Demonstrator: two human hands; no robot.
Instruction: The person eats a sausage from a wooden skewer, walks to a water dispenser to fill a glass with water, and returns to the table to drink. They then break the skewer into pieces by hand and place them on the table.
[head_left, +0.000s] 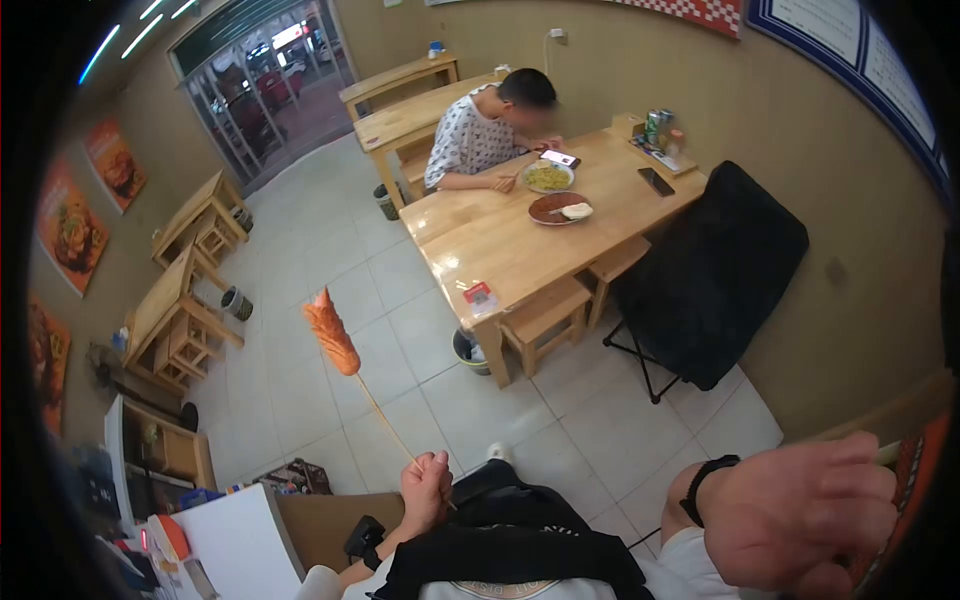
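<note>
My left hand (426,490), low in the middle of the head view, is closed around the thin stick of a sausage skewer (332,334). The orange-red, scored sausage sits at the stick's upper end, tilted up and left over the floor. At lower right, close to the camera, is my right hand (800,512), its fingers curled in and a black band on the wrist. What those fingers hold, if anything, is hidden. Beside my left wrist shows a small black device (365,538).
A seated person (490,135) leans over a wooden table (460,235) with a plate of noodles (549,177), a red-brown dish (550,209) and a phone (656,181). Nearby stand a dark folding chair (710,280), a stool (545,310), a bin (470,352) and a white counter (235,550).
</note>
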